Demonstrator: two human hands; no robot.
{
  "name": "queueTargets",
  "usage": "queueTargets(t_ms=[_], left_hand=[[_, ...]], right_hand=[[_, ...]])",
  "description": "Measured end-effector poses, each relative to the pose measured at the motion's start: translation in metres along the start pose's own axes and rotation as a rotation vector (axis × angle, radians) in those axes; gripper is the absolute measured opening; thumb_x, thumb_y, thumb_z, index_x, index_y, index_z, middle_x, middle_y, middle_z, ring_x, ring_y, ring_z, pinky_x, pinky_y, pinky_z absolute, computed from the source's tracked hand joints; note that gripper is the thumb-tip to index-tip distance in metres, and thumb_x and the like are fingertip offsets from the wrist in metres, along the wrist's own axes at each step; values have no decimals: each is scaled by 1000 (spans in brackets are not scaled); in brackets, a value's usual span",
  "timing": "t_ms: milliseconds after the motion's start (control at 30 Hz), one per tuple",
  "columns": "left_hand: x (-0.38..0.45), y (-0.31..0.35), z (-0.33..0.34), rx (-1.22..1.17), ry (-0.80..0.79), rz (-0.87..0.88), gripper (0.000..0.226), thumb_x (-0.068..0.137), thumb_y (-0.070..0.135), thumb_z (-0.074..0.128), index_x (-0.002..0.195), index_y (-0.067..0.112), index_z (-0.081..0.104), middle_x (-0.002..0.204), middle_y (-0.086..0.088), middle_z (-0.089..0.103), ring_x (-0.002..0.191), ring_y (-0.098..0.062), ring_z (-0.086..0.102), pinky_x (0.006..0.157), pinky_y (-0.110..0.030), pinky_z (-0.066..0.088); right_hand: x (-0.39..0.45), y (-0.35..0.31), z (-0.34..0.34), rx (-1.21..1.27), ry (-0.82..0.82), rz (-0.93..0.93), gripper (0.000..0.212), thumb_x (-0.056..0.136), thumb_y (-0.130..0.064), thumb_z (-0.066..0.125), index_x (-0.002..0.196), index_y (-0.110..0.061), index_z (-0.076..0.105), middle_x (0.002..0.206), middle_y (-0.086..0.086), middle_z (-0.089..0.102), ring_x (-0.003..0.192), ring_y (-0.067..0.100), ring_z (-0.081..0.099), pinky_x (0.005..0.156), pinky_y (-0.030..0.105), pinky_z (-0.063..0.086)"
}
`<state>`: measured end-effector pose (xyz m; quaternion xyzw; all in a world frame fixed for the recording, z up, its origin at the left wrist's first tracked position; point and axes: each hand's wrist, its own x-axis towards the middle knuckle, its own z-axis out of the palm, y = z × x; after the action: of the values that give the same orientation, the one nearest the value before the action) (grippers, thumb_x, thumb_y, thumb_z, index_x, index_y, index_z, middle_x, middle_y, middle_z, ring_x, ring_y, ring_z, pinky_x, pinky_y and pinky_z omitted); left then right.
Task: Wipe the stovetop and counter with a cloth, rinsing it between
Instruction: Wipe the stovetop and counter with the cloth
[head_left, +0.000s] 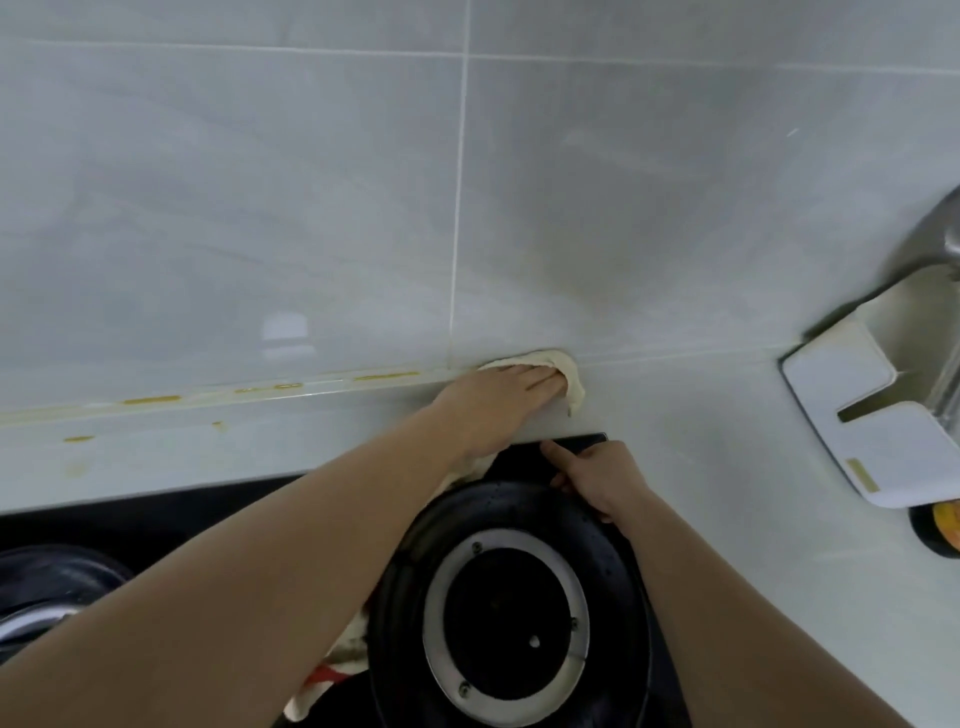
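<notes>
Head view: the left hand (501, 397) reaches across the stovetop (582, 452) and presses the pale cloth (563, 371) flat-fingered into the seam where the counter (701, 467) meets the wall tiles (311, 208). The cloth bunches just past the fingertips, to their right, its long axis running along that seam. Yellowish stains (150, 400) lie along the same seam, well to the left of the hand, so the wipe probably has to travel leftward. The right hand (597, 478) rests on the burner ring (511, 603), fingers curled at its rim; whether it truly grips is unclear. Another cloth (332, 670) shows under the left forearm.
</notes>
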<state>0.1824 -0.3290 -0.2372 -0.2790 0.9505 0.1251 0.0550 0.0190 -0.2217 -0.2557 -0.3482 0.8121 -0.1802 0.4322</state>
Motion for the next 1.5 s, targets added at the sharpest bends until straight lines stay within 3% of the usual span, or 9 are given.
queueTargets(t_ms=[133,300,533,633,700,800,933,1300,1500], left_hand=[[-38,-26,10,-128,63,-56,86,91,-4,58,165,19,20,172,1,17,157,-16,21,125,-27,15],[-140,-86,24,-220,194,-123,63,90,10,65,150,21,51,154,5,51,139,-22,52,110,-34,45],[-224,-119,34,-153,296,-235,71,90,9,77,152,19,45,153,30,24,137,-26,52,104,-44,50],[-210,-107,30,-89,340,-209,68,84,-4,76,145,9,48,147,9,49,129,-28,48,93,-46,57],[-202,-105,32,-51,316,-238,66,83,-6,72,143,6,49,145,-11,50,130,-32,48,93,-50,58],[-177,-95,33,-18,249,-168,79,76,-14,68,150,4,47,150,-15,48,136,-30,43,105,-42,51],[-142,-78,16,-141,185,-168,94,81,-19,50,164,19,26,167,1,28,150,-21,30,116,-26,30],[-261,-126,14,-149,125,-412,86,89,-6,58,163,25,28,162,23,15,149,-26,39,109,-41,44],[-319,-147,11,-89,153,-577,62,95,13,63,153,16,41,162,-4,35,137,-34,48,86,-50,50]], right_hand=[[-4,-3,1,-22,10,-4,54,92,-60,71,62,-15,78,51,-6,67,55,17,63,40,23,42],[-7,-3,0,-26,14,-2,53,91,-61,71,64,-16,79,55,-7,69,59,17,65,41,23,42],[-5,0,2,-46,24,-67,51,92,-58,72,59,-19,77,63,-2,73,71,24,72,61,30,55],[-4,1,3,-51,26,-77,51,92,-58,72,58,-20,77,65,-2,74,73,25,73,65,33,58],[-2,3,4,-41,32,-77,51,92,-57,72,57,-20,76,64,-4,73,74,23,73,80,36,60],[-2,2,4,-53,37,-66,50,92,-56,73,58,-20,76,65,-2,73,77,24,73,85,37,60],[-5,-2,4,-87,36,-53,51,91,-59,72,62,-17,78,68,2,73,74,29,71,74,38,60],[-24,-16,1,-127,38,42,53,91,-60,72,67,-13,73,66,7,67,59,25,60,52,29,44],[-26,-34,6,-334,73,39,46,93,-52,70,77,-10,72,87,14,72,73,31,67,61,35,55]])
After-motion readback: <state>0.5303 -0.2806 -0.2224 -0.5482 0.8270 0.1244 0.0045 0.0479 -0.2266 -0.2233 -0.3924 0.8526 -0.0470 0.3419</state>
